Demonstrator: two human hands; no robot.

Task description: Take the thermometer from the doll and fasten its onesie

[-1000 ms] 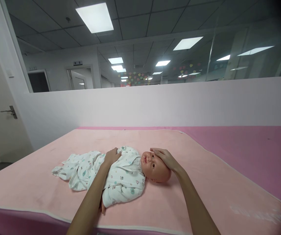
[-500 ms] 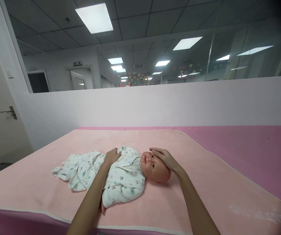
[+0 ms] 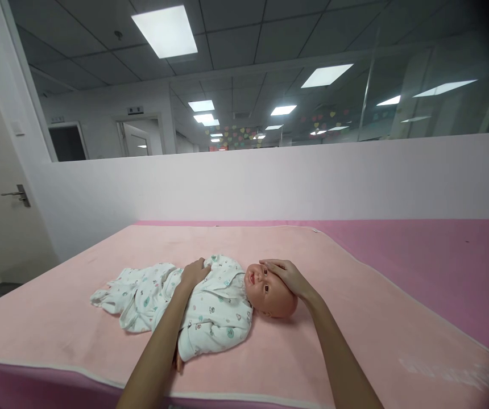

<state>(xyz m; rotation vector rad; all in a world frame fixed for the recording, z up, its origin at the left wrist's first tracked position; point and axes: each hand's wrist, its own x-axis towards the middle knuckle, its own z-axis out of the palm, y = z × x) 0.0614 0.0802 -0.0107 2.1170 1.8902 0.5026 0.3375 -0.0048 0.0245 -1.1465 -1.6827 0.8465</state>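
Observation:
A baby doll (image 3: 216,318) lies on its back across the peach mat, its head to the right and its legs to the left. It wears a white suit with small printed figures. My left hand (image 3: 195,272) rests flat on the doll's belly, holding nothing. Over the forehead and crown of the doll's head (image 3: 270,295) lies my right hand (image 3: 289,277), its fingers stretched out and touching the head. The doll's eyes and mouth stay uncovered. One small doll hand (image 3: 179,362) shows beside my left forearm, which hides part of the suit.
The peach mat (image 3: 376,318) covers most of a pink padded surface (image 3: 440,267). Behind it stands a low white wall (image 3: 270,182) with a glass pane above. A door with a handle (image 3: 18,195) is at the far left.

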